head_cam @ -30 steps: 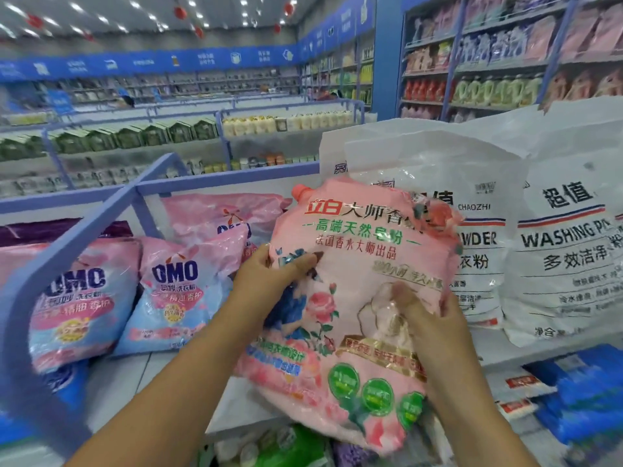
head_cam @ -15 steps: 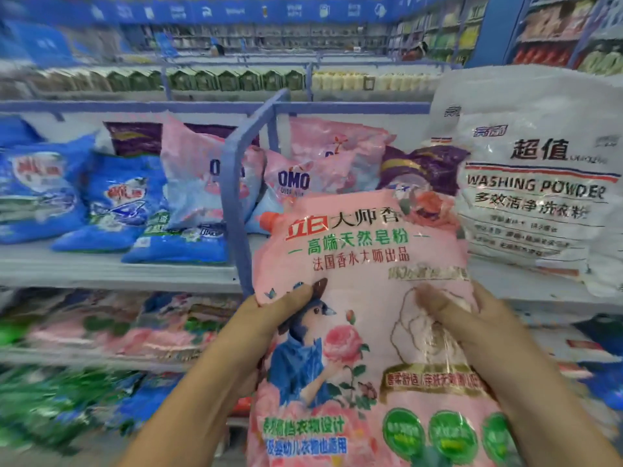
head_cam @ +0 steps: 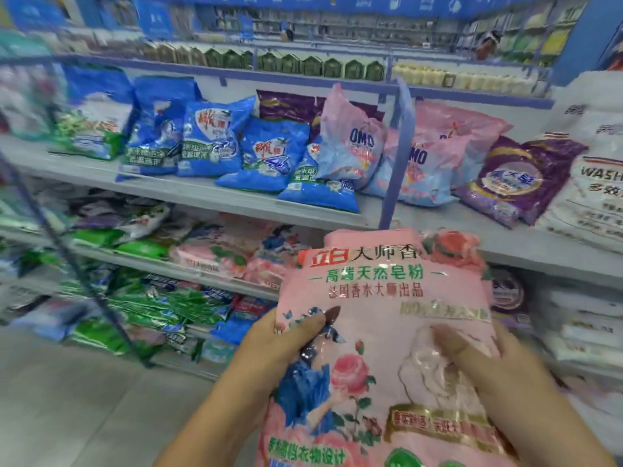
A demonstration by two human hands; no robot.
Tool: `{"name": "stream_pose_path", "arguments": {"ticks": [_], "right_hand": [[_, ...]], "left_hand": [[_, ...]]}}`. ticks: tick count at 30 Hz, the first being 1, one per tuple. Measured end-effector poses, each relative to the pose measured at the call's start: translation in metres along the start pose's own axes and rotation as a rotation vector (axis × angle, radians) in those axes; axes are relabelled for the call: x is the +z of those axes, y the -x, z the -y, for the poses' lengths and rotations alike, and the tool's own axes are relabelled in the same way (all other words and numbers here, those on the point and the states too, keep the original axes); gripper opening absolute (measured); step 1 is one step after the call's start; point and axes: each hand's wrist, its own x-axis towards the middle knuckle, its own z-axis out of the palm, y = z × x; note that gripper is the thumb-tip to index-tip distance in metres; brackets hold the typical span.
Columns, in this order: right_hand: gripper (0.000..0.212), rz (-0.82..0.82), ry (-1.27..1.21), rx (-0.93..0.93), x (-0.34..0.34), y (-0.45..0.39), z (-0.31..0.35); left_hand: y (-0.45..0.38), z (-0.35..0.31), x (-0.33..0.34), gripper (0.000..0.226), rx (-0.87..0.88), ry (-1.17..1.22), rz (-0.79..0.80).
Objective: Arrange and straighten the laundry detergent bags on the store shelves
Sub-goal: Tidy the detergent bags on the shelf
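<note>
I hold a pink rose-print detergent bag (head_cam: 381, 348) upright in front of me, below the upper shelf. My left hand (head_cam: 273, 348) grips its left edge, thumb on the front. My right hand (head_cam: 485, 362) grips the right edge, thumb pressed on the clear window. On the upper shelf (head_cam: 188, 192) lie blue bags (head_cam: 266, 153), pink OMO bags (head_cam: 354, 143), a purple bag (head_cam: 512, 180) and a white washing powder bag (head_cam: 593, 183). More pink rose bags (head_cam: 229, 251) lie on the shelf below.
A blue shelf divider (head_cam: 397, 153) stands between the OMO bags. Green and blue bags (head_cam: 158, 305) fill the lowest shelf at left. A blurred blue rail (head_cam: 60, 237) crosses the left foreground. Grey floor (head_cam: 84, 399) shows at lower left.
The view has swung left and down, bringing the blue bags and lower shelves into sight. The pink bag has dropped lower in view, both hands keeping the same grip.
</note>
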Motion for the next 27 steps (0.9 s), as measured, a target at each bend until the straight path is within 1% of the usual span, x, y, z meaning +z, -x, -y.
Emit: {"name": "stream_pose_path", "arguments": {"ticks": [2, 4, 7, 9, 11, 14, 18, 20, 22, 24, 26, 27], "right_hand": [[0.049, 0.078, -0.027, 0.026, 0.027, -0.007, -0.004], [0.045, 0.163, -0.109, 0.041, 0.052, -0.019, -0.008], [0.041, 0.304, -0.195, 0.073, 0.089, -0.041, -0.005], [0.041, 0.353, -0.209, 0.061, 0.112, -0.063, -0.008], [0.036, 0.390, -0.211, 0.064, 0.133, -0.086, -0.011], [0.028, 0.501, -0.217, 0.095, 0.165, -0.117, -0.014], [0.026, 0.586, -0.191, 0.109, 0.200, -0.152, -0.022], [0.023, 0.614, -0.205, 0.111, 0.216, -0.169, -0.027], [0.022, 0.633, -0.223, 0.127, 0.233, -0.185, -0.028], [0.018, 0.630, -0.234, 0.149, 0.251, -0.199, -0.025], [0.015, 0.596, -0.213, 0.147, 0.271, -0.214, -0.023], [0.016, 0.578, -0.202, 0.150, 0.283, -0.221, -0.022]], "left_hand": [[0.003, -0.002, -0.024, 0.032, 0.016, -0.031, -0.083], [0.004, -0.004, -0.047, 0.032, 0.021, -0.045, -0.144], [-0.005, -0.005, -0.078, 0.025, 0.031, -0.063, -0.252], [-0.015, -0.006, -0.095, 0.026, 0.023, -0.064, -0.301], [-0.026, -0.006, -0.108, 0.023, 0.007, -0.036, -0.352], [-0.044, -0.005, -0.124, 0.019, -0.008, -0.012, -0.420], [-0.071, 0.001, -0.148, 0.023, -0.040, -0.030, -0.480], [-0.086, 0.003, -0.160, 0.027, -0.063, -0.023, -0.472], [-0.104, 0.001, -0.175, 0.036, -0.060, -0.069, -0.458], [-0.125, -0.003, -0.195, 0.050, -0.046, -0.146, -0.426], [-0.148, -0.008, -0.220, 0.069, -0.063, -0.181, -0.355], [-0.160, -0.011, -0.232, 0.072, -0.071, -0.192, -0.334]]}}
